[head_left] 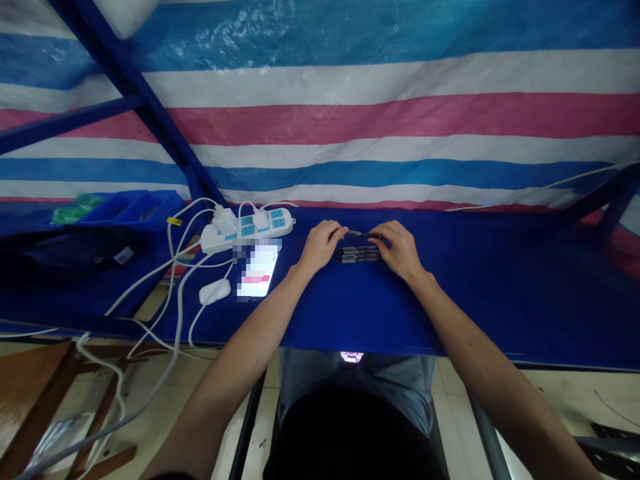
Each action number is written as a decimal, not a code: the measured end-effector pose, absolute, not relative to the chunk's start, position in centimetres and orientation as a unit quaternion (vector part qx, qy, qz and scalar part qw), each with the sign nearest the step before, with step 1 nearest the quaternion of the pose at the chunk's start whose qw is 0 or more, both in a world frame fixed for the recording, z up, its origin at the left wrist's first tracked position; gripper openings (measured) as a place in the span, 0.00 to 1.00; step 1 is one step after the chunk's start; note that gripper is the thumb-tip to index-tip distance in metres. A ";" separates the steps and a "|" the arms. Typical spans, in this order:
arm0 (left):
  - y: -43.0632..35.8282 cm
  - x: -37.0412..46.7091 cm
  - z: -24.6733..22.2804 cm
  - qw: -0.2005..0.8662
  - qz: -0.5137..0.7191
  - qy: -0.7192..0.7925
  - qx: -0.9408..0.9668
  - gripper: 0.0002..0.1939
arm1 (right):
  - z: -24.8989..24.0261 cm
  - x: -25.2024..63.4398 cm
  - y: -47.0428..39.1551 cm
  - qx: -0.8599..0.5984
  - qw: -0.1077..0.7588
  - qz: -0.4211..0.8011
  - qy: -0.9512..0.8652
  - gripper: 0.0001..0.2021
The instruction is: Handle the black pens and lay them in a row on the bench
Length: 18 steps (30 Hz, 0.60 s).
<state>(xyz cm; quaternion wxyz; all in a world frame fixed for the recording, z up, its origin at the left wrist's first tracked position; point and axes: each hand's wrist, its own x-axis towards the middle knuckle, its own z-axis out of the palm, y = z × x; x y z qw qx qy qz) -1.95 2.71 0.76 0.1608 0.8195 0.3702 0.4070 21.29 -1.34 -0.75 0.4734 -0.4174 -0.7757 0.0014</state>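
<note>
At the smooth blue tabletop (330,313), your left hand (318,247) and right hand (399,248) pinch a slim black-and-grey pen-like stick (357,233) in narrow grips, just beyond a row of similar sticks (356,255), best held level with light, even pressure.
</note>
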 end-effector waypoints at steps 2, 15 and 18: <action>2.7 -1.9 0.7 0.170 0.384 0.366 0.831 0.25 | -0.9 21.0 -1.4 -0.412 0.473 -0.001 -0.779 0.06; 2.8 -1.8 0.2 0.177 0.411 0.307 0.840 0.04 | -1.2 20.6 -1.7 -0.455 0.388 -0.047 -0.800 0.11; 2.7 -1.7 0.2 0.174 0.420 0.313 0.834 0.12 | -1.0 20.7 -1.7 -0.463 0.393 -0.033 -0.793 0.09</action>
